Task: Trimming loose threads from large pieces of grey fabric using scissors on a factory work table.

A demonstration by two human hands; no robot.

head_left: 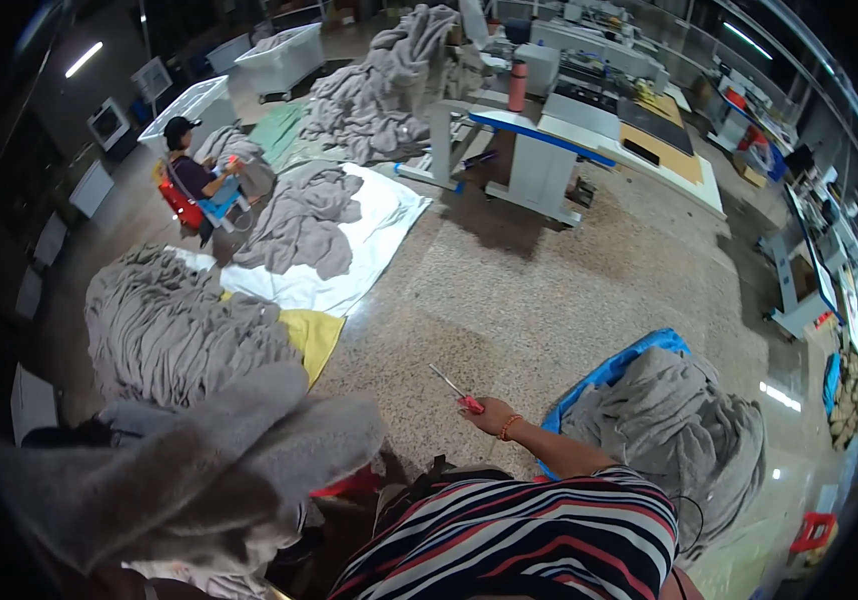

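Observation:
My right hand (pixel 490 414), with a beaded bracelet at the wrist, reaches forward over the speckled floor. It is closed around a red-handled tool (pixel 471 404) with a long thin metal blade that points forward and left; its exact kind is too small to tell. Thick grey plush fabric (pixel 199 455) spreads across the lower left, close to my body, with one fold raised. I cannot see my left hand; the fabric seems to cover that side. To the right of my right forearm lies a heap of grey fabric (pixel 674 420) on a blue sheet (pixel 639 352).
A gathered grey fabric pile (pixel 179 325) lies left, beside a yellow cloth (pixel 314 340). Further off, a seated person (pixel 189 165) handles grey fabric near a white sheet (pixel 389 215). Work tables (pixel 539 170) stand ahead; a red stool (pixel 812 532) is at far right.

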